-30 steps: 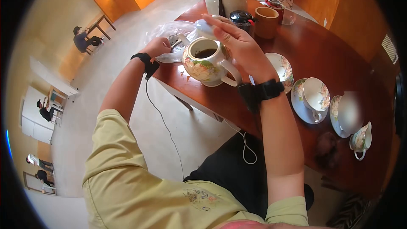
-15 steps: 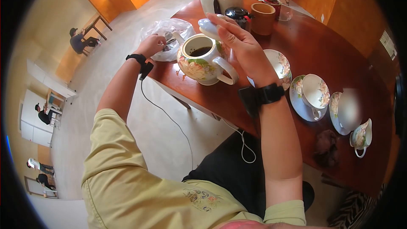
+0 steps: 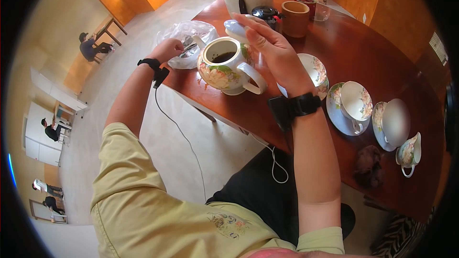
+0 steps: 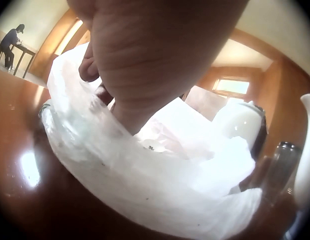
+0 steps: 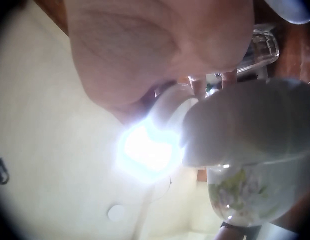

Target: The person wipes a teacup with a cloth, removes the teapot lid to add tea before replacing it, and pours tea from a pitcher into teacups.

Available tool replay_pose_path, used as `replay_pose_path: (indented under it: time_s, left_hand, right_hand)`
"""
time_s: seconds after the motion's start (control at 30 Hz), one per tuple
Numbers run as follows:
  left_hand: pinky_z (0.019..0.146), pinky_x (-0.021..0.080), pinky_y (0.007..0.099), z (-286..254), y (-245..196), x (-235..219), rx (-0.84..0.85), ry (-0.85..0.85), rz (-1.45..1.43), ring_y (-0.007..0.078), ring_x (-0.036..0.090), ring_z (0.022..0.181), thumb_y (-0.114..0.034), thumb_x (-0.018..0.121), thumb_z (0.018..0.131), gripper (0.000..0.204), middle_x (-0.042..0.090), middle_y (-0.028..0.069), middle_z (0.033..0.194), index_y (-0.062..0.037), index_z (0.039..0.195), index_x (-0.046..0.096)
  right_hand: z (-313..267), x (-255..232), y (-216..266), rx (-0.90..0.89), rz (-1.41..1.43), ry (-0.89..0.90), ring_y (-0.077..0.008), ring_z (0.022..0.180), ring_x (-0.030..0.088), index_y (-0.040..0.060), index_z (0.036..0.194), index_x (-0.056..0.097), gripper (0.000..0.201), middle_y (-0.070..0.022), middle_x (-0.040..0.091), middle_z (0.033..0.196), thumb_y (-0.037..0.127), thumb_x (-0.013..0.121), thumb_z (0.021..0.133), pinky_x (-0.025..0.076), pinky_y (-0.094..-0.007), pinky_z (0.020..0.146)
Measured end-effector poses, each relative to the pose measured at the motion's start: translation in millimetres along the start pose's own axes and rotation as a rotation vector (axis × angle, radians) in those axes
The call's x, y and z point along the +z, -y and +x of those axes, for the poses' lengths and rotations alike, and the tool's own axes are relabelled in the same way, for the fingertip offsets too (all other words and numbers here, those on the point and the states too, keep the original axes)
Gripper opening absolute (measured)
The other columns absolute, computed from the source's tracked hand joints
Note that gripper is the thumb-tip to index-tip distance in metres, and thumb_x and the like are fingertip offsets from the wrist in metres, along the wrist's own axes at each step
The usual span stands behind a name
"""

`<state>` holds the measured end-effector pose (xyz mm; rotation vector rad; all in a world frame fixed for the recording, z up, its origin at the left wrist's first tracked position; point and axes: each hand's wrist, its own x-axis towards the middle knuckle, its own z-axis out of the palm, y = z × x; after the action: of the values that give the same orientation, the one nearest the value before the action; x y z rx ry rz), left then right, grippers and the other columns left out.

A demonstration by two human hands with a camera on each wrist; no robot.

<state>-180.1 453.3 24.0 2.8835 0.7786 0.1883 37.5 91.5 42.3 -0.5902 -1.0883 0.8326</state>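
Note:
My right hand point(image 3: 277, 50) holds the pale blue-and-white teapot lid point(image 3: 234, 27) up beside the pot, its fingers partly covering the lid. Just below and left stands the flowered china teapot point(image 3: 217, 74), uncovered, with dark liquid point(image 3: 223, 58) inside. To the left of its spout lies a clear plastic bag point(image 3: 193, 31) with silvery foil in it. My left hand point(image 3: 167, 50) reaches into the bag with bent fingers. In the left wrist view the crumpled plastic point(image 4: 120, 165) hides its fingertips, so I cannot tell what they hold.
Flowered cups point(image 3: 356, 102) on saucers and a small creamer point(image 3: 409, 155) line the table's right side. Behind the teapot stand a large lidded jar point(image 3: 246, 0), a black-lidded jar point(image 3: 265, 13) and a wooden cup point(image 3: 295, 19). A dark cloth point(image 3: 368, 165) lies near the front edge.
My left hand has drawn back a little to the left at the bag. The right hand has stayed by the teapot with the lid, which shows more clearly than a second ago.

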Motion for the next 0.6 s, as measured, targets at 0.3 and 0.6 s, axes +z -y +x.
replay_pose_path:
  time_s: [0.3, 0.6]
  left_hand:
    - [0.076, 0.055, 0.037, -3.6, -4.2, -0.3, -0.002, 0.066, -0.026, 0.0274, 0.071, 0.082, -0.013, 0.074, 0.082, 0.018, 0.075, 0.0141, 0.09, -0.0021, 0.096, 0.075]
    - [0.077, 0.055, 0.0371, -4.8, -3.1, 1.3, -0.027, 0.033, 0.014, 0.0274, 0.071, 0.083, -0.011, 0.071, 0.083, 0.016, 0.075, 0.0137, 0.09, -0.0032, 0.097, 0.075]
  right_hand:
    - [1.5, -3.2, -3.2, -0.027, -0.088, 0.009, -0.0133, 0.129, 0.053, 0.0041, 0.143, 0.059, 0.042, -0.0026, 0.056, 0.145, 0.026, 0.057, 0.107, 0.04, -0.0288, 0.111]
    - [-0.1, -5.0, -2.4, -0.018, -0.124, 0.003, -0.0125, 0.128, 0.053, 0.0056, 0.146, 0.056, 0.045, -0.0027, 0.056, 0.144, 0.028, 0.058, 0.107, 0.041, -0.0289, 0.109]
